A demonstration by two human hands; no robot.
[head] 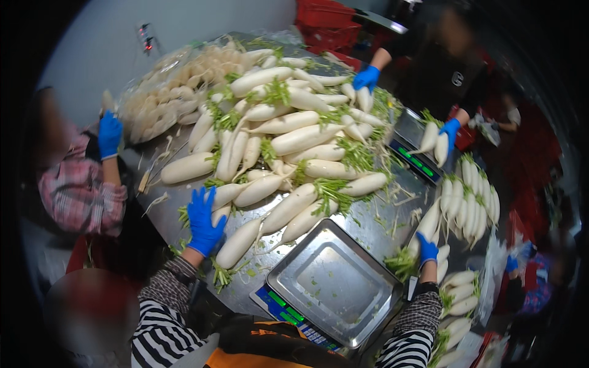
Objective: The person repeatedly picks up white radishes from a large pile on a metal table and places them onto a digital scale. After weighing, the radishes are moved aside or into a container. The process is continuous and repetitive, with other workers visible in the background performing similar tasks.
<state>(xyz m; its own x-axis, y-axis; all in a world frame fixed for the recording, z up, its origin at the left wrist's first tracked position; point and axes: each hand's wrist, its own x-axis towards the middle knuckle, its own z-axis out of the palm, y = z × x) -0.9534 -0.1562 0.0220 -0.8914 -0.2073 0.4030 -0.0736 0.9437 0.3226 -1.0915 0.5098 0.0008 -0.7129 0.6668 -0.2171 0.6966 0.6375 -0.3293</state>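
Observation:
My left hand (202,225), in a blue glove, has its fingers spread beside the white radishes; a short radish (221,214) lies against it, partly covered. My right hand (428,250), gloved the same, grips a leafy white radish (427,224) at the table's right side. Between my arms stands a digital scale with a bare metal pan (329,280) strewn with leaf scraps. Just beyond it lie large radishes (290,209) with trimmed green tops. A big heap of radishes (303,138) covers the middle of the steel table (276,239).
A clear bag of pale roots (156,103) lies at the far left. Across the table, a co-worker's blue-gloved hands hold radishes near a second scale (416,147). Another co-worker's gloved hand (110,133) is at left. Radish bundles (469,198) lie right; red crates (326,23) stand behind.

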